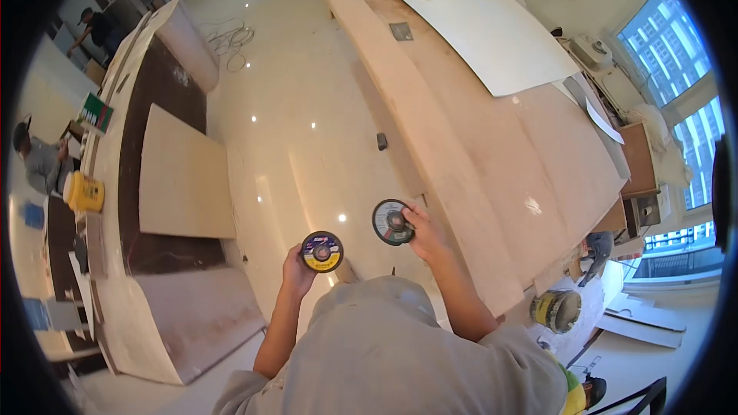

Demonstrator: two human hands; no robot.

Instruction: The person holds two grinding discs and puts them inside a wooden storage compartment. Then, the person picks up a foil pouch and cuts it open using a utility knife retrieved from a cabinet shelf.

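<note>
In my left hand [297, 270] is a round abrasive disc [321, 251] with a purple and yellow label, its printed face turned up toward me. My right hand [421, 229] grips a second abrasive disc [389, 222], dark grey with a red and green patch low on its label, pinched at its right edge. The two discs are held apart in front of my body, over the glossy tiled floor [300, 169]. Beside my right hand runs the edge of a long wooden table [492, 177].
A white sheet [484, 31] and a grey sandpaper piece [401, 31] lie on the table. To the left stands a counter with a leaning board [184, 177] and a yellow tub [83, 192]. A bucket [555, 311] sits at right. Cables [232, 37] lie on the floor. Other people work at left.
</note>
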